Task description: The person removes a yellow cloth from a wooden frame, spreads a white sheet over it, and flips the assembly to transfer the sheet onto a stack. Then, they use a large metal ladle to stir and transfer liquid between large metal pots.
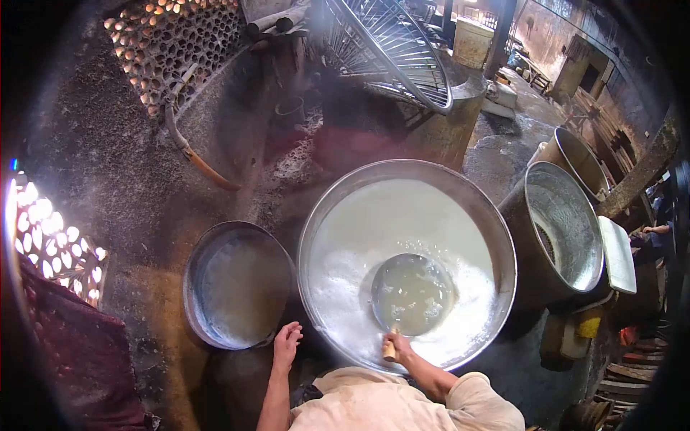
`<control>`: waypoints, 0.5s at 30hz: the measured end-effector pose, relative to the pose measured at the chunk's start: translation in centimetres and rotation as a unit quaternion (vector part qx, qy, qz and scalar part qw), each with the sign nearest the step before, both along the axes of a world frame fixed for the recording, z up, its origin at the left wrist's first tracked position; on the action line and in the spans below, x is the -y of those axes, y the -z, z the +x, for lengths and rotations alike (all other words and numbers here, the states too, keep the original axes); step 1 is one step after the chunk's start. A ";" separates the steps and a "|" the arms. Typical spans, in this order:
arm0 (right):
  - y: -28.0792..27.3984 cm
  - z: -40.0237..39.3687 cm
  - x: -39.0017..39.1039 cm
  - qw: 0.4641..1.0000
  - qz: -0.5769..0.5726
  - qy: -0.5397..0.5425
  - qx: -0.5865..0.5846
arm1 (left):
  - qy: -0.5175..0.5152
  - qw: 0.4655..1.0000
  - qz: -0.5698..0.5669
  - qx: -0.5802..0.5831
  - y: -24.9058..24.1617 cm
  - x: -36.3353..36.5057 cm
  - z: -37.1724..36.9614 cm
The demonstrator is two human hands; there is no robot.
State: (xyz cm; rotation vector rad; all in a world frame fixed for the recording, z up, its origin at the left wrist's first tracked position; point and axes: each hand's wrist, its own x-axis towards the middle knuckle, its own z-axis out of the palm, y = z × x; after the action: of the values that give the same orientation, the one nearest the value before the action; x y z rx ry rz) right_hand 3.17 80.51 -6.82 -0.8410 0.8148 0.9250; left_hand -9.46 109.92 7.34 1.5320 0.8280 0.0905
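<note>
A wide metal vat [505, 237] in front of me holds a milky white liquid with white foam along its near side. In that liquid sits a round metal ladle [413, 291] with cloudy liquid and bits of foam in its bowl. My right hand [399, 345] is closed around its short wooden handle [389, 351] at the vat's near rim. My left hand [287, 341] is apart from the vat, fingers loosely spread and holding nothing. It is nearest to the lower right rim of a smaller round basin [188, 287], which contains greyish, cloudy liquid.
Right of the vat stand a tall metal drum [564, 230] and another drum [582, 161] behind it. A white slab [617, 255] leans beside them. A large spoked metal wheel [388, 54] rises at the back. A curved pipe [198, 161] lies at the left wall.
</note>
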 end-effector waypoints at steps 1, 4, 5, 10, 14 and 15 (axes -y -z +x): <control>0.1 0.0 -1.4 0.999 0.046 0.017 -0.011 | -0.009 1.000 -0.004 -0.004 0.1 0.0 -0.1; -2.2 0.2 -5.3 0.986 0.164 0.010 -0.028 | -0.017 1.000 -0.010 -0.008 0.2 -0.6 -0.8; -2.7 0.4 -6.6 0.974 0.216 0.009 -0.073 | -0.022 1.000 -0.014 -0.009 0.1 -0.8 -1.2; -7.3 0.9 -11.8 0.925 0.349 -0.077 -0.127 | -0.108 0.994 -0.034 -0.001 0.4 -3.1 -4.7; -10.6 1.8 -16.8 0.860 0.384 -0.336 -0.024 | -0.193 0.980 -0.050 -0.011 -0.1 -5.2 -8.4; -11.6 1.9 -18.7 0.848 0.371 -0.379 0.013 | -0.208 0.977 -0.054 0.004 0.4 -5.9 -9.6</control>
State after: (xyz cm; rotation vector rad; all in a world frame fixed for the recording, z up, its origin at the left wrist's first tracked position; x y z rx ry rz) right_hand 5.10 99.23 4.81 -0.4571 0.0080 1.7723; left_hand -19.07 115.82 6.92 1.2377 1.1187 0.3528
